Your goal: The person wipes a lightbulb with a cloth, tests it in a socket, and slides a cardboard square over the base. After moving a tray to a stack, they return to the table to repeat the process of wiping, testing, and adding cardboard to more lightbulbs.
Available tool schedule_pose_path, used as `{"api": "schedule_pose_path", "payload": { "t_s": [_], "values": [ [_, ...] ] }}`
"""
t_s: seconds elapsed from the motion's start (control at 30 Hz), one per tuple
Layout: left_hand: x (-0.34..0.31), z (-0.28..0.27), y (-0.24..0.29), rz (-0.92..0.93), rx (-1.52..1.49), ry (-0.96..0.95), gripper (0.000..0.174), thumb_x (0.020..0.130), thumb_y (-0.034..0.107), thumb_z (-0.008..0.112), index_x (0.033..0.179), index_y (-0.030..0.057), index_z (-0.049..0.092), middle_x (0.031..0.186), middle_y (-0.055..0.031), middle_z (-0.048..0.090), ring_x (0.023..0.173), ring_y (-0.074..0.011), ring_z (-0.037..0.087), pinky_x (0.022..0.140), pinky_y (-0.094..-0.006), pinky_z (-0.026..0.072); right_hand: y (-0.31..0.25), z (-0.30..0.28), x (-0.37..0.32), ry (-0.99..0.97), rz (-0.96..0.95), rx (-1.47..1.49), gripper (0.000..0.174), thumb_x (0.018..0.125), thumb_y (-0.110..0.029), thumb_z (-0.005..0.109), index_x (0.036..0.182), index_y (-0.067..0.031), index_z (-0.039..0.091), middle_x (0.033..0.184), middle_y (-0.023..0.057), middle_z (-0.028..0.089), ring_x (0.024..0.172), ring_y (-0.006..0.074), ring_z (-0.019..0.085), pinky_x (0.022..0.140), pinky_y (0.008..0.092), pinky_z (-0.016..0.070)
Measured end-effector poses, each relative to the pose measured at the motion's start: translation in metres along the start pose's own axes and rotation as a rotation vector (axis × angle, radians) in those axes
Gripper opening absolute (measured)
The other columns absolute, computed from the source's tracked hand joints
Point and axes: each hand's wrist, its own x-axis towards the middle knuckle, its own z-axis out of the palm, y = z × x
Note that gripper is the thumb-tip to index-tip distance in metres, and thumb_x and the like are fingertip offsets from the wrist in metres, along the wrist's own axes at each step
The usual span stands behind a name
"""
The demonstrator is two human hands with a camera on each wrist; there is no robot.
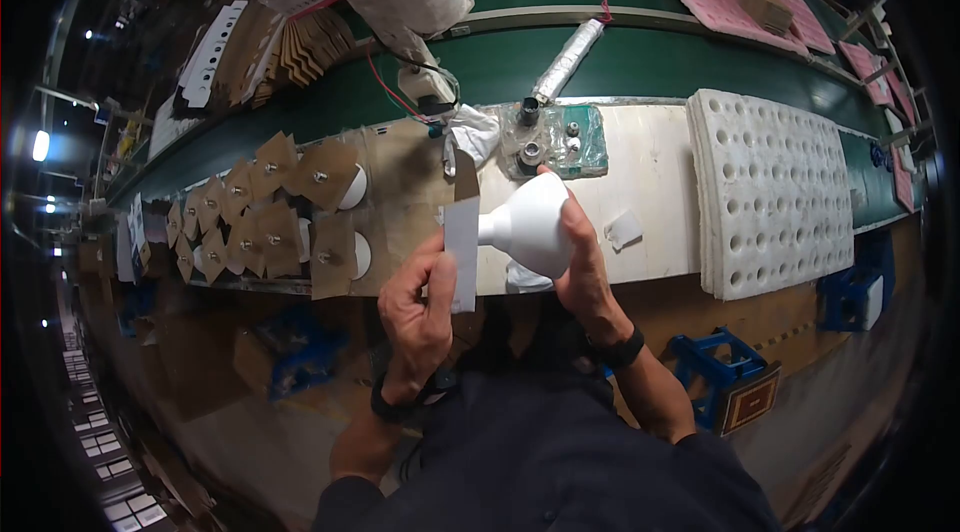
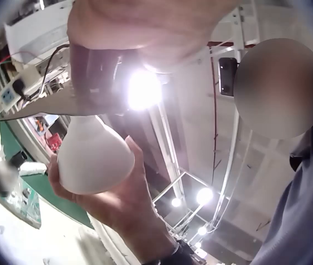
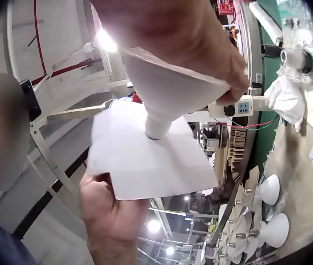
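Note:
A white, funnel-shaped lamp bulb [image 1: 537,225] is held by its wide end in my right hand [image 1: 590,267], fingers and thumb curled round it. Its narrow neck points left and meets a cardboard sheet [image 1: 461,257]. My left hand [image 1: 415,317] grips that sheet at its near edge. In the right wrist view the white face of the sheet [image 3: 151,165] is toward the bulb [image 3: 170,91], whose neck stands at the middle of it; the bulb's end beyond the sheet is hidden there. Both hands are raised over the table's near edge.
Several bulbs with brown cardboard sheets [image 1: 270,167] lie at the table's left. A fixture on a green base [image 1: 590,154] and a white cloth [image 1: 472,135] are behind the hands. A holed white foam tray [image 1: 775,192] lies right; a small white piece [image 1: 624,230] lies before it.

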Motion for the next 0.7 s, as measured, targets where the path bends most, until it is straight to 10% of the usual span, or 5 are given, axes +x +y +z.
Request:
{"api": "schedule_pose_path", "payload": {
  "t_s": [0.1,0.5,0.7],
  "values": [
    [-0.001,-0.022,0.012,0.422,0.201,-0.127,0.032,0.104,0.025,0.056,0.118,-0.0013,0.069,0.124,-0.0187,0.064,0.115,-0.0299,0.060,0.098,-0.0395,0.0481,0.003,0.005,-0.014,-0.145,0.054,0.204,0.086,0.093,-0.057,0.055,0.157,-0.0042,0.029,0.138,0.0128,0.054,0.122,0.0239,0.057,0.105,0.0397,0.0464],
    [-0.026,-0.068,0.027,0.387,0.279,-0.179,0.060,0.086,0.005,0.078,0.140,-0.0026,0.053,0.109,-0.0125,0.062,0.092,-0.0194,0.062,0.082,-0.0298,0.0525,0.058,0.041,-0.032,-0.189,0.329,0.565,0.075,0.097,-0.063,0.044,0.143,-0.0045,0.047,0.129,0.0160,0.063,0.112,0.0269,0.066,0.096,0.0417,0.0564],
    [-0.021,-0.093,0.030,0.341,0.408,-0.193,0.057,0.084,0.001,0.078,0.137,-0.0017,0.057,0.111,-0.0102,0.064,0.087,-0.0168,0.062,0.077,-0.0279,0.0527,0.050,0.085,-0.049,-0.036,0.319,-0.009,0.074,0.101,-0.064,0.037,0.142,-0.0050,0.049,0.130,0.0155,0.063,0.110,0.0257,0.068,0.094,0.0431,0.0578]
  ]
}}
